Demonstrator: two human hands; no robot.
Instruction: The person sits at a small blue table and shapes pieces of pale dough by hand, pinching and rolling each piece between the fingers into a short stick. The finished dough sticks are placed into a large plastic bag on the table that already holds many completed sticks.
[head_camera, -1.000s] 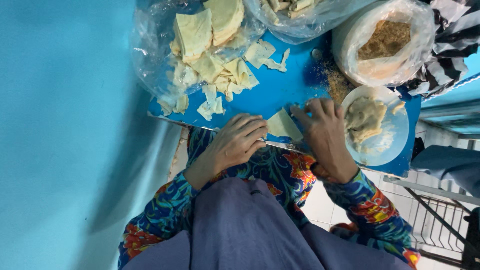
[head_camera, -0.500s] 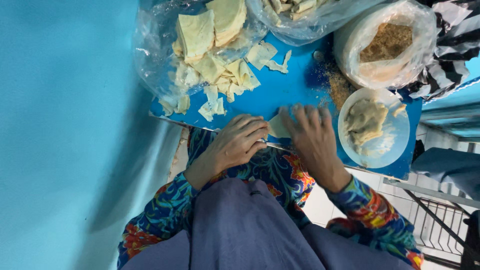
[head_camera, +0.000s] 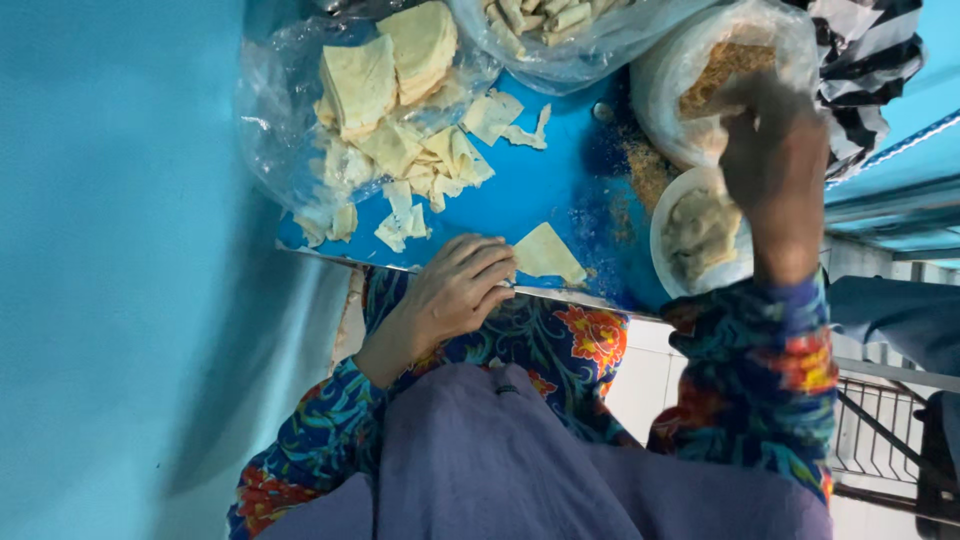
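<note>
A pale folded pastry triangle (head_camera: 548, 255) lies on the blue table (head_camera: 560, 180) near its front edge. My left hand (head_camera: 455, 290) rests on that edge, its curled fingers pinning the triangle's left corner. My right hand (head_camera: 775, 165) is raised and blurred over the mouth of a plastic bag of brown crumbs (head_camera: 725, 70), fingers pointing down into it. Whether it holds anything cannot be told. Just below that hand stands a white bowl (head_camera: 668, 262) of pale filling.
A clear plastic sheet (head_camera: 270, 150) at the back left carries stacked pastry sheets (head_camera: 385, 70) and several torn scraps. Another bag of pastry pieces (head_camera: 545, 20) sits at the back. Brown crumbs (head_camera: 645, 170) are scattered on the table. A metal rack (head_camera: 880, 430) stands lower right.
My right hand has left the pastry triangle and risen to the right, over the bowl to the crumb bag. My left hand stays on the triangle.
</note>
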